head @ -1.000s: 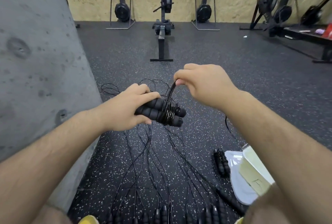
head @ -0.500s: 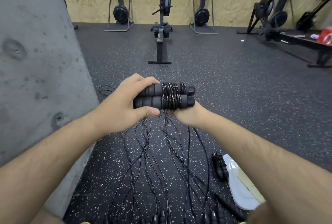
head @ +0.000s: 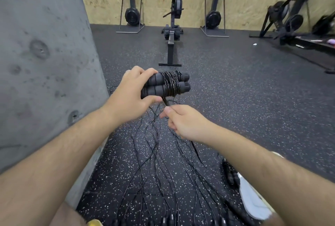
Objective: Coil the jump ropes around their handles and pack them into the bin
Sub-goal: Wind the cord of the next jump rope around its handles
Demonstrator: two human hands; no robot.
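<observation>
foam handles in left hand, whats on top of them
Rope coils wrap the middle of the handles. The left hand covers their left ends; those, and the foam under the coils, are hidden. The right hand pinches the loose rope below.

two hands showed, the left hand (head: 130,97) and the right hand (head: 184,124). the left held two handles (head: 159,86) with one coil (head: 171,84) around them; one strand (head: 165,102) hung from it. one wound bundle (head: 230,174) and one white piece (head: 253,205) lay on the floor (head: 235,98). the loose ropes (head: 155,162) crossed too much to count. by the far wall stood one rower (head: 172,26) and two uprights, the left upright (head: 132,14) and the right upright (head: 214,15). one pillar (head: 36,62) rose beside them.
</observation>
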